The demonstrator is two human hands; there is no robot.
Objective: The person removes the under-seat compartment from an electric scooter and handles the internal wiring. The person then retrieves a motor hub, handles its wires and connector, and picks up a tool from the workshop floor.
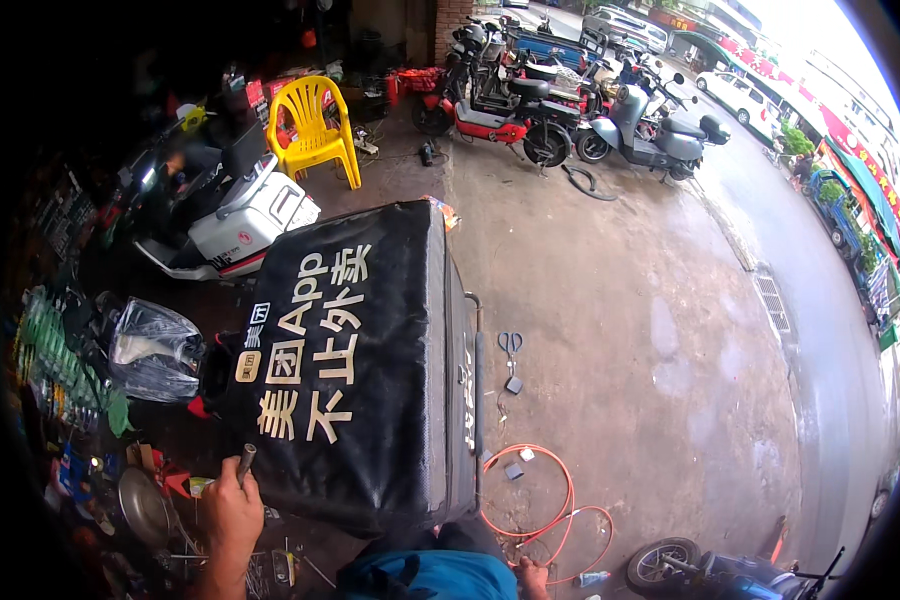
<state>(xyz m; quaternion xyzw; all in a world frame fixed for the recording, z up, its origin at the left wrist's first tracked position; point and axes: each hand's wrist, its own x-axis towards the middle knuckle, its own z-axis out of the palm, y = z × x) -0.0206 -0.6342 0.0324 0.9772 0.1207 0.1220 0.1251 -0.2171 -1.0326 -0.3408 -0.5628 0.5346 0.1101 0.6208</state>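
Note:
My left hand (233, 512) is closed around a metal rod with a hollow end (246, 462), which points up from the fist. It is beside the near left corner of a large black delivery box (370, 420) with pale lettering on its top. The box covers most of the scooter beneath it; beyond its left side shows a part wrapped in clear plastic (156, 350). At the lower edge, right of my blue clothing, my right hand (532, 577) is only partly visible near an orange hose (570, 500). Its fingers are too small and cut off to read.
Scissors with blue handles (510, 345) and small dark blocks (513, 384) lie on the floor right of the box. A metal bowl (144, 503) and cluttered tools stand at left. Beyond are a yellow chair (315, 125), a white scooter (245, 225) and parked scooters (530, 115). A wheel (662, 565) is at lower right.

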